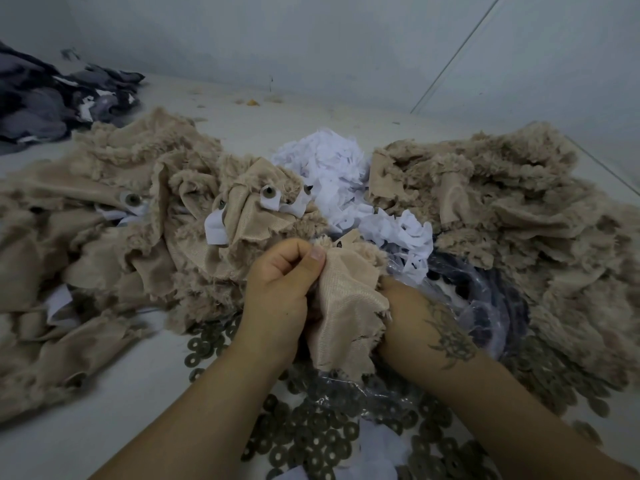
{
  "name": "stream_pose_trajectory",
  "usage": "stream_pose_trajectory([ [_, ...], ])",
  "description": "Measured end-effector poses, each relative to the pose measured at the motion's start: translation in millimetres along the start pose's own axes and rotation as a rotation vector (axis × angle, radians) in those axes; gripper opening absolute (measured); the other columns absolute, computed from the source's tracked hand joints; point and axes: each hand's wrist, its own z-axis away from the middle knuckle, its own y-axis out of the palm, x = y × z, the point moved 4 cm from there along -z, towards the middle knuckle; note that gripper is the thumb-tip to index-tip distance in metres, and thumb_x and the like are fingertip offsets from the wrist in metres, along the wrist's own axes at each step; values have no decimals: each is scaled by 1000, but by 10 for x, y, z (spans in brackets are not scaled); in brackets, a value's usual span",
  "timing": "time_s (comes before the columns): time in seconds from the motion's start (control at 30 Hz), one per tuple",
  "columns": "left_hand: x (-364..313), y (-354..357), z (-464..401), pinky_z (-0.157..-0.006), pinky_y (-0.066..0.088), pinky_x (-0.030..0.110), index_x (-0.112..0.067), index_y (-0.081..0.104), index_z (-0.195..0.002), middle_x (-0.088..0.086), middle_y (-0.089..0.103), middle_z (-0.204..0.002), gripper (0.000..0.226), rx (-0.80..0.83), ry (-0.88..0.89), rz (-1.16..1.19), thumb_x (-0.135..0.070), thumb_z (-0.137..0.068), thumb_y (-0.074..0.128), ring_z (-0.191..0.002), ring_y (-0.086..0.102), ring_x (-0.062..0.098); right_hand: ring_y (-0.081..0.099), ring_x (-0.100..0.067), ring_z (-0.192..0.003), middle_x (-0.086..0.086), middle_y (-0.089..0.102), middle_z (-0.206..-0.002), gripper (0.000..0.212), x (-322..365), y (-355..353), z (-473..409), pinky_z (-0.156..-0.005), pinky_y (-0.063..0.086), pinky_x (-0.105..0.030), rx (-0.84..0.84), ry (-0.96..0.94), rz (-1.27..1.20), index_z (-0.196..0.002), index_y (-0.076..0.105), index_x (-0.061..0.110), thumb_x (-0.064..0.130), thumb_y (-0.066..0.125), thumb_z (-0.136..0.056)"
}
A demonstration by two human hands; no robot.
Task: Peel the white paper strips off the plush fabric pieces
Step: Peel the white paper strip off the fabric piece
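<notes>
Both hands work on one tan plush fabric piece (346,299), held backing side up near the middle of the pale surface, which looks like a floor or low platform by a wall rather than a counter. The left hand (280,289) has its fingers (317,254) curled, with the thumb pinching the piece's upper edge. The right hand (408,317) grips the piece from the right side; its fingers are hidden under the fabric, so how tightly they close cannot be told. No white strip shows on the held piece from this angle; it may be under the thumb or already off.

Behind the hands, toward the wall, lies a heap of loose crumpled white paper strips (332,168), which suggests many pieces are already peeled. The mound of tan plush pieces on the right (502,202) shows no white, so it is likely the finished pile. The spread of tan plush pieces on the left (104,220) carries several white paper strips still stuck on (216,230) beside round grey-brown plastic eyes (268,192), so that side appears to be what is left. Judged this way, the task is somewhere around midway.

Flat grey-brown ring washers (311,427) are strewn along the near edge, partly on a clear plastic bag (485,306). A dark grey fabric heap (41,102) sits in the far left corner.
</notes>
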Motion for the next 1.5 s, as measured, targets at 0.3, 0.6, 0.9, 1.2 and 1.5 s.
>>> stream_pose_trajectory([
  [0.3,-27,-11,9,-50,41,23,-13,58,-63,-3,46,-54,26,-36,30,35,-19,-89,56,-51,41,10,60,-18,-94,2,61,-118,51,24,-58,80,-72,45,-25,31,-239,169,-129,57,22,24,68,-80],
  [0.6,-21,-13,10,-49,41,24,-6,54,-66,1,46,-55,31,-40,26,22,-7,-97,52,-52,40,12,43,-9,-71,3,66,-92,17,53,-104,53,-56,32,-19,-23,-217,224,-99,70,20,15,60,-86],
  [0.9,-13,-8,19,-49,40,24,-7,55,-67,1,45,-55,27,-16,28,34,-14,-93,55,-52,40,12,42,1,-57,16,56,-67,19,103,-249,102,-52,37,-10,-43,-218,55,-75,70,28,13,63,-85],
  [1.2,-21,-18,18,-49,39,26,-5,54,-68,5,44,-57,29,-37,15,24,-9,-97,53,-52,39,15,49,-1,-64,18,52,-70,7,85,-242,109,-54,33,-11,95,-178,99,-89,69,22,19,67,-83],
  [1.5,-25,7,27,-47,40,21,-12,54,-63,-3,44,-53,36,-18,29,23,-6,-98,52,-49,39,10,47,-3,-60,16,51,-64,27,41,-369,62,-49,31,-9,-35,-116,51,-72,60,34,9,60,-82],
])
